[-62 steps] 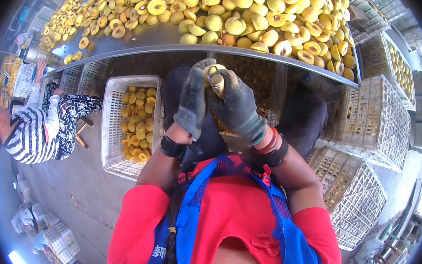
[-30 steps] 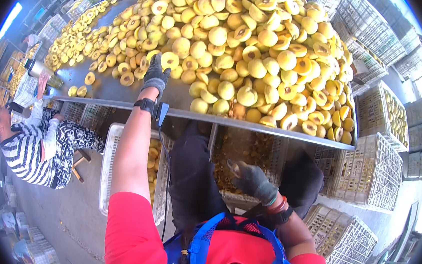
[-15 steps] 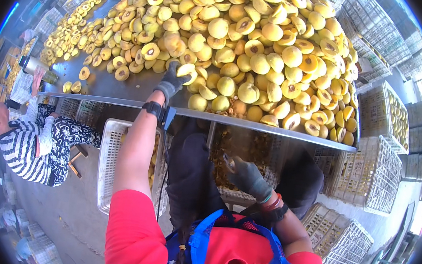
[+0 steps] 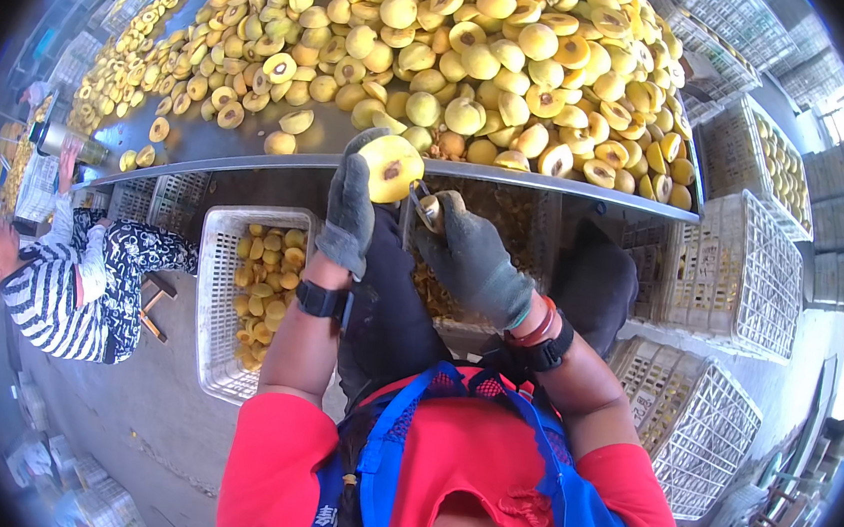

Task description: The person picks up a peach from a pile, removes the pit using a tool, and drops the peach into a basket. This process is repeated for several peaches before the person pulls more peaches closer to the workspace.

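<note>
Left hand [image 4: 349, 212] clamped around halved peach [image 4: 391, 167], cut face toward right hand [image 4: 471, 258], fist closed on pitting tool [image 4: 428, 207], for scooping.

No labels, signs or screens show. White plastic lattice crates [image 4: 734, 256] stand stacked right of the tabletop [image 4: 252, 143]; one white crate [image 4: 218, 296] sits below its left part.

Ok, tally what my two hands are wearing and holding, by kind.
Grey fabric gloves: 2
Yellow halved fruit, left hand: 1
Small metal-tipped tool, right hand: 1
Black wristbands: 2
Total: 6
</note>
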